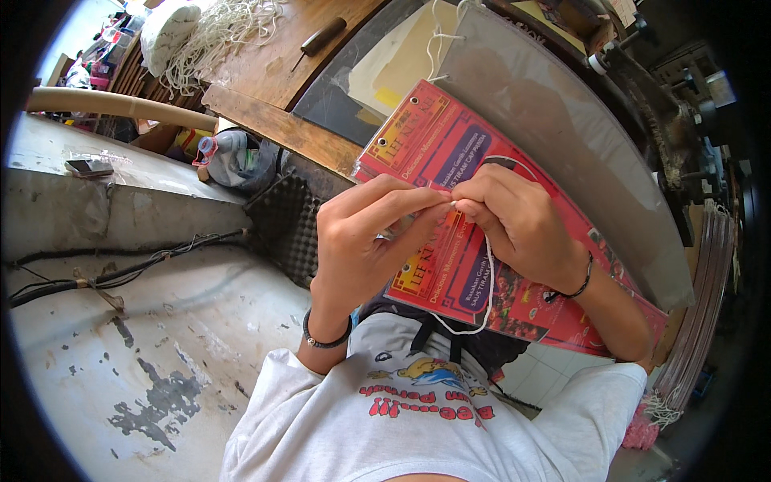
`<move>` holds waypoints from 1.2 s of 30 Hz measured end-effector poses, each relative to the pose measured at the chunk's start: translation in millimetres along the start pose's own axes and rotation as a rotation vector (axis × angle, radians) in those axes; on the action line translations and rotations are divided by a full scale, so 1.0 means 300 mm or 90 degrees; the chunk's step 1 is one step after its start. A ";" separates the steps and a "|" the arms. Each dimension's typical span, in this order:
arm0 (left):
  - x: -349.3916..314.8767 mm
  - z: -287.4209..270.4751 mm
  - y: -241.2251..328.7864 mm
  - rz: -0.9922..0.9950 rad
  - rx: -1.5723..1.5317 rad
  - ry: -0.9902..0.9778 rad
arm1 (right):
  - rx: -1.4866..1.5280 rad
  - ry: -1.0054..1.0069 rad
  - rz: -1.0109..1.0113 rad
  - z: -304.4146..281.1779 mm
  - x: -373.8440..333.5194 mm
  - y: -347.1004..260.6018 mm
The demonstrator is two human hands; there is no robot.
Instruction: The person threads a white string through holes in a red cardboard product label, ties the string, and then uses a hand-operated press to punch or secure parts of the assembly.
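Over a stack of red printed plastic-faced sheets (438, 124) with metal eyelets along one edge, my two hands meet fingertip to fingertip. My left hand (365, 229) pinches at the end of a white cord (490, 273), its thumb and forefinger pressed together. From the other side my right hand (514, 213) pinches the same spot, its fingers curled. The cord hangs from there in a loop down across the lower red sheet. Whether a knot sits between the fingertips is hidden.
A grey panel (562, 120) lies beyond the sheets. On the wooden table are a dark-handled awl (325, 35) and a heap of white cords (213, 48). A plastic bottle (229, 157) and phone (88, 167) sit left. Stacked corded sheets (699, 281) stand right.
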State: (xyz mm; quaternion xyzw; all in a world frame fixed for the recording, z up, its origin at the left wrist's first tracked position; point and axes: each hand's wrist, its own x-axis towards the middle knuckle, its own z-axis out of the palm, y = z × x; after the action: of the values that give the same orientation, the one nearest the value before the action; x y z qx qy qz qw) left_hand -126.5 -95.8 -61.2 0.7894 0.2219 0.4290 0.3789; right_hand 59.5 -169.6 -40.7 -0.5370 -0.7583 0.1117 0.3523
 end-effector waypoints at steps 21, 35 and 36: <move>0.036 0.012 -0.043 0.097 0.090 0.051 | 0.161 -0.090 0.133 -0.051 0.003 -0.007; 0.041 -0.004 -0.046 0.137 0.111 0.013 | 0.008 0.056 -0.016 -0.019 0.031 0.001; 0.041 -0.002 -0.049 0.146 0.112 0.019 | 0.006 0.053 -0.010 -0.020 0.030 -0.003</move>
State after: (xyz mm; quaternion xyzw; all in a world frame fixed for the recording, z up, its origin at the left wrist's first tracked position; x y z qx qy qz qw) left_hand -120.9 -78.4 -66.4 0.8331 0.1722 0.4604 0.2535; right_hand 61.1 -163.2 -32.1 -0.5333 -0.7468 0.0902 0.3870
